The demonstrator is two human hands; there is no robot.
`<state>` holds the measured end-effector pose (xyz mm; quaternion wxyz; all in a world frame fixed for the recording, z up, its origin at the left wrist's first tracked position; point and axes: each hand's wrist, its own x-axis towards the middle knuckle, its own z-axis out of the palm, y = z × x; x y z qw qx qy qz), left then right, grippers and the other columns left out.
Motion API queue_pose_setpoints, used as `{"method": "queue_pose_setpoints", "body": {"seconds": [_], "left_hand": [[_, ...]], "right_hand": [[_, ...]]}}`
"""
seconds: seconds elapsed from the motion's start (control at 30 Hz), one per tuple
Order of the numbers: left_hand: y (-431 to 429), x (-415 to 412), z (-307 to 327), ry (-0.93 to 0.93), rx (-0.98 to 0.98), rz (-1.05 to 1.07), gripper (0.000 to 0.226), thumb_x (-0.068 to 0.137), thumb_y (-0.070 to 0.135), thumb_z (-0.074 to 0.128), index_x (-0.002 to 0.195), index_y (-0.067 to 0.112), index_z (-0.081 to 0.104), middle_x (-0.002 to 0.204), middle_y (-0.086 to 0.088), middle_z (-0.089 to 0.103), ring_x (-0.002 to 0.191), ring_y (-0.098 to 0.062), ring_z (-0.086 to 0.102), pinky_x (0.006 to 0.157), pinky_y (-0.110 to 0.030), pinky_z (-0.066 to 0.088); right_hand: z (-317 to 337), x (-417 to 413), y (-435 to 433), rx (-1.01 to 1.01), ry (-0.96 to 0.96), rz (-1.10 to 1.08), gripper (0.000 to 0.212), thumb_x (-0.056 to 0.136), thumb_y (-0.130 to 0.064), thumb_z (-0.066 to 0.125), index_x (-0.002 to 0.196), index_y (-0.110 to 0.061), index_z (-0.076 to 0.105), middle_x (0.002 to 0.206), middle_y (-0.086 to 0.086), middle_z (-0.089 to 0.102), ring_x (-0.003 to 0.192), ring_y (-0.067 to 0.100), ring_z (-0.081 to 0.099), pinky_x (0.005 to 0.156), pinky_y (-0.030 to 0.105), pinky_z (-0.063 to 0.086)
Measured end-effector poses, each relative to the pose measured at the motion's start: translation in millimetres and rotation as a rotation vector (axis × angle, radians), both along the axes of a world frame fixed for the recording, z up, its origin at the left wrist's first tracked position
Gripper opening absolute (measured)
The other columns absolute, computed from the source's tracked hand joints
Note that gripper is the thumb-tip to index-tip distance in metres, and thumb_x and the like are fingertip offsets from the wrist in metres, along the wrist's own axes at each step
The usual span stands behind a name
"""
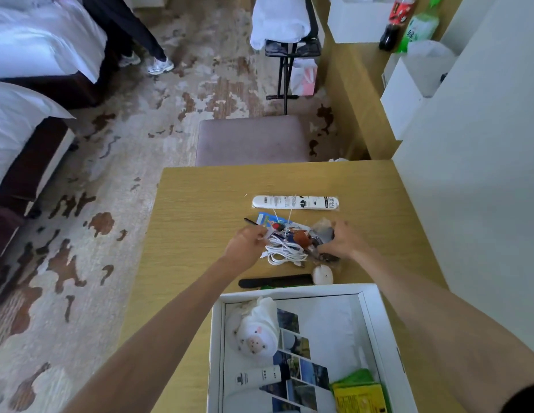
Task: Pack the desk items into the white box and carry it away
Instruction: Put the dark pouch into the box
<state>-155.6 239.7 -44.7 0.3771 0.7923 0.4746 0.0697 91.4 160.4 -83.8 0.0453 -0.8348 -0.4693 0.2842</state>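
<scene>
- White box (376, 323) is sitting open at the desk's (188, 210) near edge, holding a tube (261, 376) and yellow packet (359, 397).
- Left hand (245, 241) is pinching, and right hand (340, 238) is cupping, the clutter around the white cable (285, 253).
- White packaged strip (295, 202) is lying beyond, untouched.

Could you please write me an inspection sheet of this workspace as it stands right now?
Surface: wooden desk, mostly bare.
Job's things: open white box at near edge holds a pig plush, a tube, yellow and green packets; white packaged strip, black strip and round white item unpacked.
Clutter: mixed pile between both hands.
Grippers: left hand and right hand gather the pile.
Cables: coiled white cable in pile.
Surroundings: stool, beds, bottles, another person's legs.
</scene>
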Motion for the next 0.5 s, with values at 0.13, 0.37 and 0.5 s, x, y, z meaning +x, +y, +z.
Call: {"method": "queue_pose_setpoints", "body": {"seconds": [0.13,0.37,0.5], "left_hand": [[-28,-12,36,-0.32,-0.381,0.061,0.009,0.095,0.014,0.053,0.093,0.015,0.062,0.09,-0.007,0.063,0.081,-0.016,0.058,0.073,-0.029,0.049],[-104,-30,85,-0.472,-0.38,0.15,0.02,0.098,0.005,0.044,0.115,0.0,0.053,0.092,-0.005,0.064,0.072,-0.009,0.061,0.06,-0.024,0.052],[-159,-46,87,-0.308,-0.144,0.063,0.015,0.098,0.016,0.046,0.11,0.016,0.056,0.096,0.002,0.068,0.078,-0.008,0.06,0.068,-0.021,0.049]], "right_hand": [[4,17,-23,-0.04,0.115,-0.024,0.061,0.066,-0.036,0.082,0.118,-0.014,0.056,0.114,0.007,0.06,0.101,0.022,0.057,0.087,0.04,0.054],[55,31,-69,0.304,0.337,-0.155,0.066,0.068,-0.022,0.086,0.123,-0.016,0.05,0.113,-0.002,0.062,0.101,0.017,0.06,0.082,0.032,0.053],[109,24,-112,0.58,0.359,-0.212,0.057,0.067,-0.041,0.084,0.111,-0.033,0.048,0.104,-0.02,0.058,0.087,-0.004,0.056,0.066,0.011,0.041]]}}
